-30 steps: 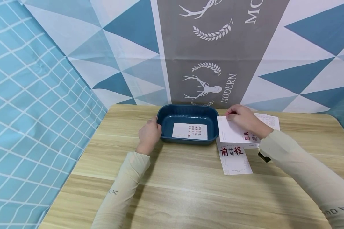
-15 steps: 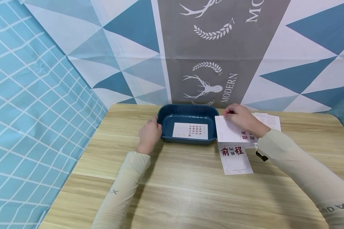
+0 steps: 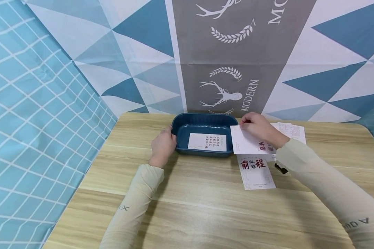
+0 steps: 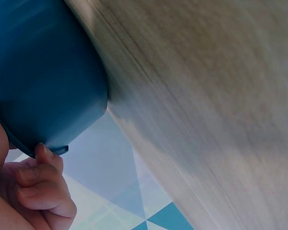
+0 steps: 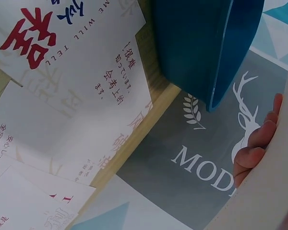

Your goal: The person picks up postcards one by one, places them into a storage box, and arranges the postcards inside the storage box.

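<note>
A dark blue rectangular plastic basin (image 3: 180, 138) stands near the table's back edge. Inside it lies a white card (image 3: 199, 141) printed with Chinese characters. My left hand (image 3: 163, 147) grips the basin's left rim; its curled fingers (image 4: 43, 189) show in the left wrist view. Between thumb and fingers, my right hand (image 3: 263, 130) pinches a white card with red characters (image 3: 241, 143). That card hangs at the basin's right end, its left edge slightly over the rim. Below it, a card with large red and black characters (image 3: 257, 176) lies on the table.
More printed cards (image 3: 296, 131) overlap on the table (image 3: 199, 200) to the right. A small black object (image 3: 280, 168) lies partly hidden by my right sleeve. Behind the table hangs a patterned cloth (image 3: 218, 55), with a blue gridded sheet (image 3: 40, 103) at left.
My right hand has moved slightly left with the pinched card, whose left edge now reaches the basin's right rim. The left hand and basin have stayed nearly still.
</note>
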### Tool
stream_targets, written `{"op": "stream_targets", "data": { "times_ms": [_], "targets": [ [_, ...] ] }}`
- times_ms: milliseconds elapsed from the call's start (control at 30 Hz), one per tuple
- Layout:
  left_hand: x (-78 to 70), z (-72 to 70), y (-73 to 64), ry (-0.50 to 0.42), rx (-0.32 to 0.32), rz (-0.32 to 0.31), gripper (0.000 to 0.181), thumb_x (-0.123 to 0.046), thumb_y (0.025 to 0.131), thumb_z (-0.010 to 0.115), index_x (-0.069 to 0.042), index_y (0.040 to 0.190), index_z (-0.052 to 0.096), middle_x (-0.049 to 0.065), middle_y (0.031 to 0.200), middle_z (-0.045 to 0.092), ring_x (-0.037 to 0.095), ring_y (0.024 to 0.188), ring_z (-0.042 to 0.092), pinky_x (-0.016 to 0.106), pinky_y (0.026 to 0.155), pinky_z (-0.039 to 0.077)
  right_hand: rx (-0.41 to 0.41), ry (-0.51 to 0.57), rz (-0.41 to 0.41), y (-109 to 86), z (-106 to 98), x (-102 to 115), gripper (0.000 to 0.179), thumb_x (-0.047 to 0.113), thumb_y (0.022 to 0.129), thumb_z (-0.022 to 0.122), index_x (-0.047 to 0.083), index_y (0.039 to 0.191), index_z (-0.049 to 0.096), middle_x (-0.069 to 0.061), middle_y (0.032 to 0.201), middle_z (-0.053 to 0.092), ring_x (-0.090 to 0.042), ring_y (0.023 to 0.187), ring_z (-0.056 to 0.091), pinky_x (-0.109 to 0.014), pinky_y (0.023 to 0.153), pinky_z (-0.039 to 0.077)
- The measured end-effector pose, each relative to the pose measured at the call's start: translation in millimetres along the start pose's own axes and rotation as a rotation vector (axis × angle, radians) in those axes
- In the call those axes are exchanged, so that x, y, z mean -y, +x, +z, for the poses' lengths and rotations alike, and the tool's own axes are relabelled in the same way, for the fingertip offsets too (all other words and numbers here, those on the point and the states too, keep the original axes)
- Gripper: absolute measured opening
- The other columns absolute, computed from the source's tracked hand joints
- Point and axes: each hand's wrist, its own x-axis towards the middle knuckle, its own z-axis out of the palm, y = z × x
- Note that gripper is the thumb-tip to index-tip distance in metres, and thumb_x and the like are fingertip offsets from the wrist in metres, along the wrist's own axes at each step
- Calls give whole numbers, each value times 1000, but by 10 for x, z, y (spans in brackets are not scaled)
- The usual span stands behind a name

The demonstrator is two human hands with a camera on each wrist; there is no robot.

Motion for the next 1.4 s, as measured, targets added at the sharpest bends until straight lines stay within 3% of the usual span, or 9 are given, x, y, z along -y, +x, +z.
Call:
{"op": "stream_targets", "data": {
  "times_ms": [1400],
  "targets": [
    [31, 30, 12, -7, -14, 7, 37, -22, 94, 47, -7, 128, 53, 14, 109, 65, 30, 83, 65, 46, 70, 52, 20, 16, 1, 152, 160, 155, 20, 13, 92, 47, 2, 100, 61, -15, 104, 56, -27, 93, 49, -38, 85, 37]
  ]
}}
